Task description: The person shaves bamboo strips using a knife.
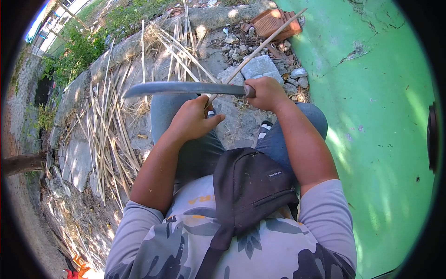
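My right hand (267, 93) is wrapped round the handle of a machete (186, 88). The long, slightly curved blade points left, nearly level, above my knees. Just below the blade, my left hand (193, 118) has its fingers closed round the lower end of a long bamboo strip (269, 41), with the thumb sticking out to the right. From that hand the strip slants up and right, passing the blade near the handle. Whether the edge touches the strip I cannot tell.
A pile of split bamboo strips (109, 130) lies to the left, with more strips (181, 51) ahead. Beyond my knees are a grey stone block (262, 68), rubble and orange roof tiles (276, 23). A cracked green floor (381, 116) spans the right. A black bag (255, 186) rests on my lap.
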{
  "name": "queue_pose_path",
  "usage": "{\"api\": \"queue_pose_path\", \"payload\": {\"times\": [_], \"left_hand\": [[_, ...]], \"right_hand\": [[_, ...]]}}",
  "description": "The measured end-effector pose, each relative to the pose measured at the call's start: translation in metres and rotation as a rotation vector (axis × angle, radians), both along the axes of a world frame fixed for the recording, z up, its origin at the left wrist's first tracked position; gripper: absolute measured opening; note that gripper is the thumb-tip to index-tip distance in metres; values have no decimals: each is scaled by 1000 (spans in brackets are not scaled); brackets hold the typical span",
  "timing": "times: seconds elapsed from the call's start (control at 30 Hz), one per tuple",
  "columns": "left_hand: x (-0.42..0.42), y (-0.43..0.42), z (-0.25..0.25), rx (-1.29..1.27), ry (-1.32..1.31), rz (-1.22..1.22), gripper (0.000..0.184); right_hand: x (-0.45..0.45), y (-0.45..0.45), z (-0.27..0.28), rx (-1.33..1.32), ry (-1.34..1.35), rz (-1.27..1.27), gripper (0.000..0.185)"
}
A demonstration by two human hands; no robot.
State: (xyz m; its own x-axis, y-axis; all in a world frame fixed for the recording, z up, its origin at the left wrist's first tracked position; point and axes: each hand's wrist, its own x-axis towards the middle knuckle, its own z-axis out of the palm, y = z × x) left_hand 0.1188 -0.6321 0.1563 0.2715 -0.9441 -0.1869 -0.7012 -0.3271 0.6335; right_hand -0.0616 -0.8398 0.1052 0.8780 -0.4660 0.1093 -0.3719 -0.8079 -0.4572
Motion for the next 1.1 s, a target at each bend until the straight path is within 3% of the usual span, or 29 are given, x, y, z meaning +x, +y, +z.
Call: {"api": "queue_pose_path", "payload": {"times": [0.17,0.37,0.67,0.87,0.97,1.1], "left_hand": [[2,-2,-2,-15,49,73,48],[1,-2,0,20,58,40,48],[5,-2,0,8,79,58,46],[2,-5,2,38,80,78,45],[2,-2,-6,12,76,55,45],[3,-1,-3,0,53,47,45]], "right_hand": [[5,-16,-12,205,-71,-191,18],[4,8,3,40,26,19,16],[6,-4,-10,83,-53,-39,18],[5,-3,3,-70,21,-55,19],[6,-4,2,31,37,-139,20],[2,-3,-2,3,-22,-50,19]]}}
